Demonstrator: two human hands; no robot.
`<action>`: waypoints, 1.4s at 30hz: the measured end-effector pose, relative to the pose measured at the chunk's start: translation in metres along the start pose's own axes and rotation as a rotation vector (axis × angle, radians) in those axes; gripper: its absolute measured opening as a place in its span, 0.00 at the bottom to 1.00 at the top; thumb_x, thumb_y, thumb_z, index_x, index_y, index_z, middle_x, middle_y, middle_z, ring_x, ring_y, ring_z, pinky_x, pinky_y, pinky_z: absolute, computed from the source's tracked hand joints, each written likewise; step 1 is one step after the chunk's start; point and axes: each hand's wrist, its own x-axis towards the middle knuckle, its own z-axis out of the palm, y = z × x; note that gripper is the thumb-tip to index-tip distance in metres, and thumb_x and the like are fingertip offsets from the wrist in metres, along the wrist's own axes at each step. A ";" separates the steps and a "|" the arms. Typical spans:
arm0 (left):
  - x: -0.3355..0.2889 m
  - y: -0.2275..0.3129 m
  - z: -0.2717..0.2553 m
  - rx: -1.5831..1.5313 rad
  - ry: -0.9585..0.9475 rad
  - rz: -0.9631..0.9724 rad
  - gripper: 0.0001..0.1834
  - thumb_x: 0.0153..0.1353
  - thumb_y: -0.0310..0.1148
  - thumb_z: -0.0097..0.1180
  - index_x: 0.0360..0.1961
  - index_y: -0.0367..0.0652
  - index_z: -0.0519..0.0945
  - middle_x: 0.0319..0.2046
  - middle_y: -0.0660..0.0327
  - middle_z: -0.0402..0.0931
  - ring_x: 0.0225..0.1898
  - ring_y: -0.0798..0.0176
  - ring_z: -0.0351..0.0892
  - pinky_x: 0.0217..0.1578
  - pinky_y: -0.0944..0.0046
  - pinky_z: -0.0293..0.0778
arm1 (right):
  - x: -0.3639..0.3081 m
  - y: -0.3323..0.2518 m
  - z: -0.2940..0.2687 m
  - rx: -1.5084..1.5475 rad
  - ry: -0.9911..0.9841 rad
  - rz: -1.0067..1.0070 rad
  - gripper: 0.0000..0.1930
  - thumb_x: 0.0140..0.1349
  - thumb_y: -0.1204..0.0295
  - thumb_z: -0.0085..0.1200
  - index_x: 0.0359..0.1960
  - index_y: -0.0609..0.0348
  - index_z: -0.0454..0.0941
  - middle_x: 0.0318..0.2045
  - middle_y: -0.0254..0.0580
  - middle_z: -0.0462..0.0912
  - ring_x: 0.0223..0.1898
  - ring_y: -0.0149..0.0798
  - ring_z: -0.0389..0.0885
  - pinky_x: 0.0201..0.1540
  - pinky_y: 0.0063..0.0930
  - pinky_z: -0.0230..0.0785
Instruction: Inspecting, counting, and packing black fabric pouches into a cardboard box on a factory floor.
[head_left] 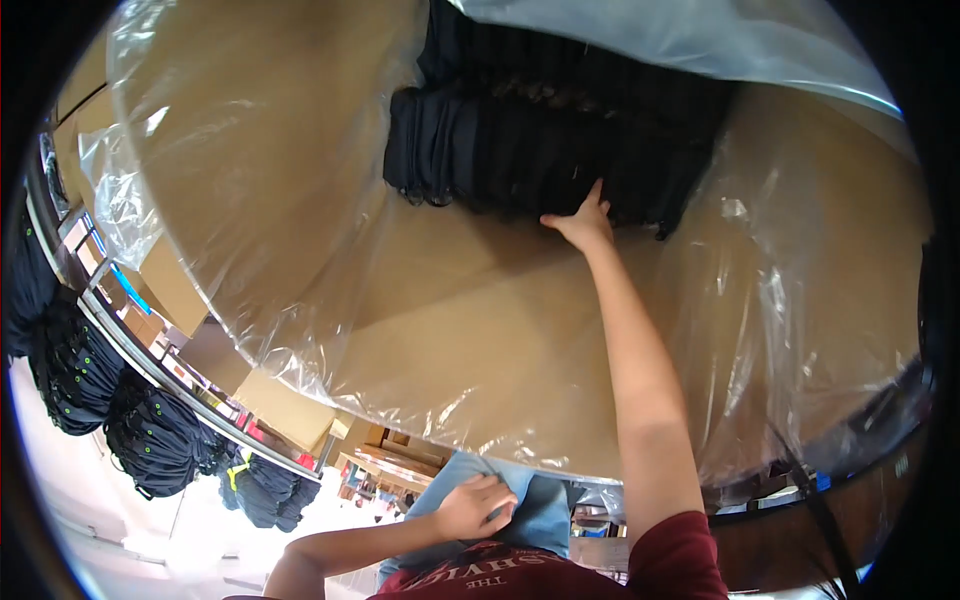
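My right hand reaches deep into a large cardboard box lined with clear plastic. Its thumb and fingers are spread, and the fingertips are at the near side of a row of packed black fabric items. They stand pressed together, with folded edges and loops at the left end; their exact kind is hard to tell. Nothing shows in the grip. My left hand rests by my blue jeans below the box's near edge, fingers loosely bent and apart, holding nothing.
Plastic lining hangs over the box's rim, and a loose sheet covers its far side. Bunches of black bags hang along a metal rail at the left. Smaller cardboard boxes are near it. A dark strap is at lower right.
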 end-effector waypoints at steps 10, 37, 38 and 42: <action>0.024 0.017 0.010 0.148 0.150 0.072 0.04 0.52 0.30 0.52 0.28 0.45 0.71 0.25 0.58 0.71 0.30 0.52 0.73 0.32 0.56 0.68 | -0.170 0.051 -0.037 0.343 0.162 -0.280 0.35 0.51 0.64 0.56 0.63 0.53 0.57 0.60 0.56 0.60 0.60 0.53 0.62 0.60 0.38 0.59; 0.001 -0.008 0.119 0.610 0.248 0.296 0.05 0.51 0.29 0.52 0.24 0.38 0.75 0.25 0.51 0.76 0.31 0.48 0.75 0.34 0.53 0.71 | -0.538 0.318 0.025 1.183 0.209 -0.570 0.11 0.63 0.74 0.46 0.45 0.59 0.75 0.30 0.33 0.79 0.31 0.23 0.73 0.35 0.14 0.63; 0.000 -0.003 0.122 0.634 0.220 0.324 0.05 0.51 0.29 0.52 0.24 0.38 0.75 0.25 0.51 0.76 0.31 0.48 0.75 0.34 0.53 0.71 | -0.543 0.328 0.029 1.214 0.244 -0.570 0.11 0.63 0.74 0.46 0.45 0.59 0.75 0.30 0.33 0.79 0.31 0.23 0.73 0.35 0.14 0.63; -0.003 -0.001 0.129 0.460 0.106 0.218 0.10 0.53 0.34 0.52 0.31 0.37 0.78 0.30 0.50 0.79 0.34 0.47 0.78 0.36 0.56 0.71 | -0.574 0.368 0.071 1.316 0.130 -0.501 0.06 0.61 0.72 0.47 0.34 0.56 0.77 0.21 0.26 0.72 0.21 0.17 0.64 0.22 0.12 0.53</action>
